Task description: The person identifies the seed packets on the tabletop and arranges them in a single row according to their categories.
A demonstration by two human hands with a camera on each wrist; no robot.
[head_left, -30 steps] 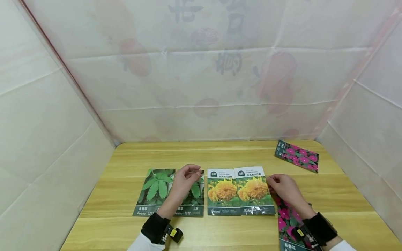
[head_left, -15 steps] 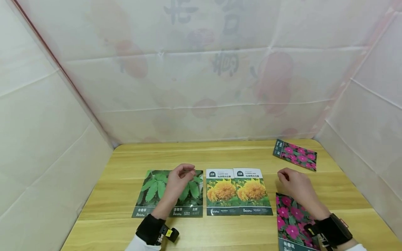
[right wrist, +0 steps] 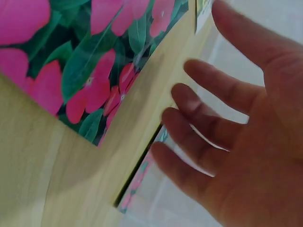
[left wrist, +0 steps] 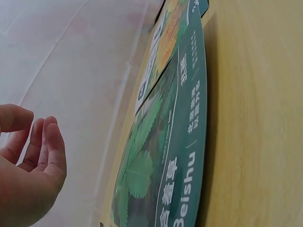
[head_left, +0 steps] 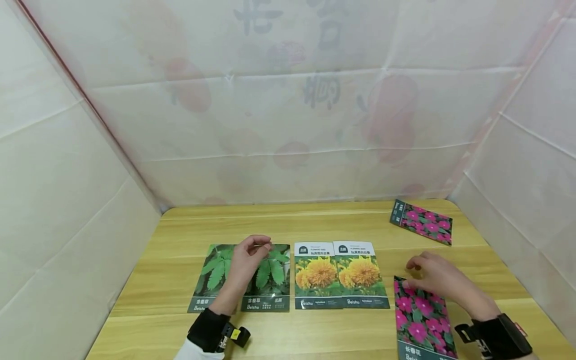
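Observation:
My left hand (head_left: 246, 262) hovers over two mimosa seed packets that lie side by side, the right one (head_left: 270, 280) showing most of its green leaves. In the left wrist view its fingers (left wrist: 56, 146) are loosely bent, with nothing between them. My right hand (head_left: 438, 277) is at the top edge of a pink periwinkle seed packet (head_left: 420, 320) on the near right of the table. Its fingers (right wrist: 203, 118) are spread and relaxed in the right wrist view, apart from the packet. In the head view the thumb overlaps the packet's top edge.
Two sunflower seed packets (head_left: 317, 275) lie in the middle, the right one slightly overlapping the left. A second pink periwinkle packet (head_left: 423, 222) lies turned sideways at the back right of the wooden table (head_left: 342, 332). Pale cloth walls (head_left: 288, 115) enclose the back and sides.
My right hand has left the right sunflower packet's edge and moved right, opening over the near periwinkle packet. My left hand has drifted slightly left over the mimosa packets.

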